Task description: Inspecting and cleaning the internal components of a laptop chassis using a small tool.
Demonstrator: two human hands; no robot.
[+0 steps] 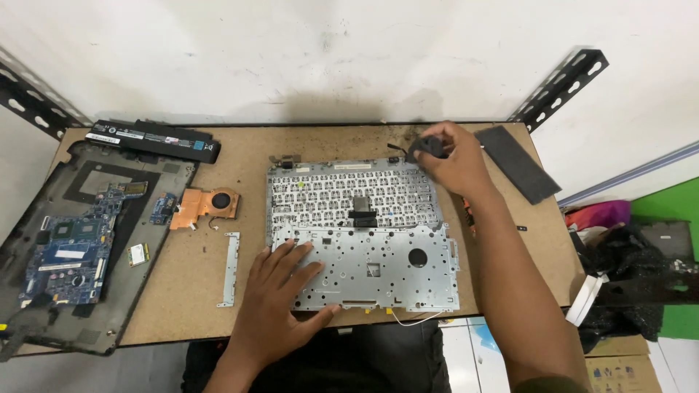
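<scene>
While a dark laptop base [73, 240] holding a blue circuit board [69, 251] lies at the table's [189, 291] left edge, the left hand [280, 295] rests flat and open on the metal keyboard frame [364, 236] at the front edge. The frame seems thin, light and bendable, best held by its edges. The right hand [451, 160] pinches 1 small black part [426, 148] near the back edge.

I see a brown particleboard tabletop [189, 280] carrying a silver metal keyboard frame [364, 240], a black laptop base [73, 247] left, a long black battery [153, 140] far left, a copper cooling fan [207, 206].
</scene>
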